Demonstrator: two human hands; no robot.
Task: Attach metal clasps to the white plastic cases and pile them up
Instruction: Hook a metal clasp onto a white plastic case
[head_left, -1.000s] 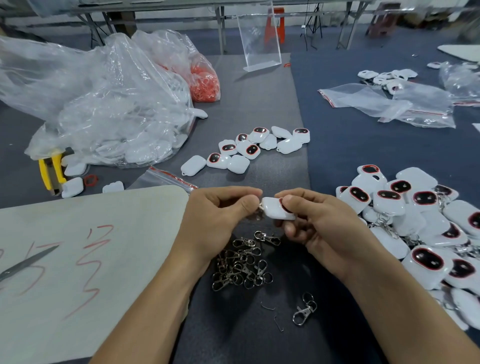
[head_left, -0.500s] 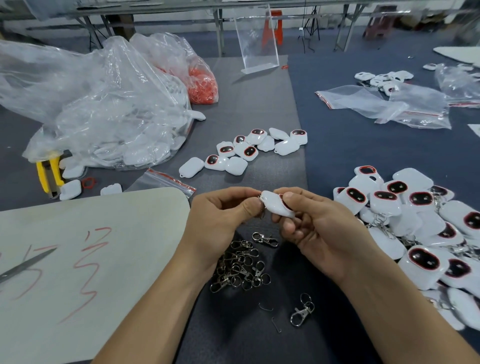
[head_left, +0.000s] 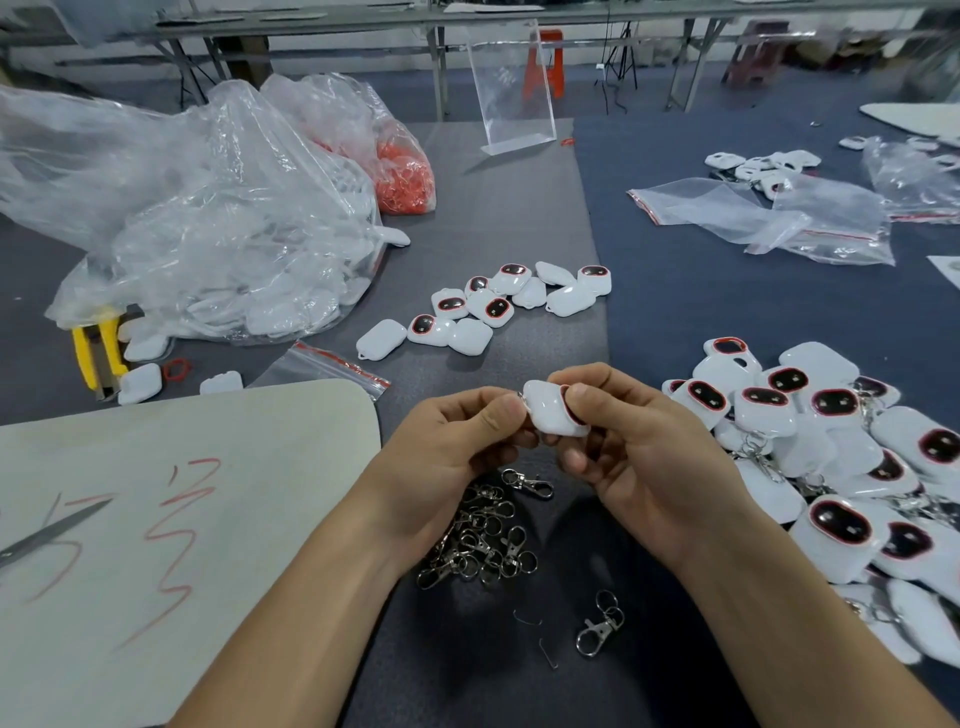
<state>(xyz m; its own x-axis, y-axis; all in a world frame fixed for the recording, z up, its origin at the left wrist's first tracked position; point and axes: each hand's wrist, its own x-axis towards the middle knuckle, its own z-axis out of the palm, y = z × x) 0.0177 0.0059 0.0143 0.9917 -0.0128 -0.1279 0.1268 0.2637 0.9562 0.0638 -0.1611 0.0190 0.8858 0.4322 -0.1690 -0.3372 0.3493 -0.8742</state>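
White plastic case (head_left: 555, 415) sits pinched between my hands above the loose clasps (head_left: 480, 535), my landmark. My left hand (head_left: 457, 441) is closed at its left corner, seemingly on a clasp ring I can barely see; my right hand (head_left: 623, 441) clamps the case. I'd steady the case and thread slowly. Since a second ago, the case has tilted upward. Finished pile (head_left: 831, 457) lies right of the clasps.

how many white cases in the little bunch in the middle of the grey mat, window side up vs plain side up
cases window side up: 6
cases plain side up: 5
total: 11
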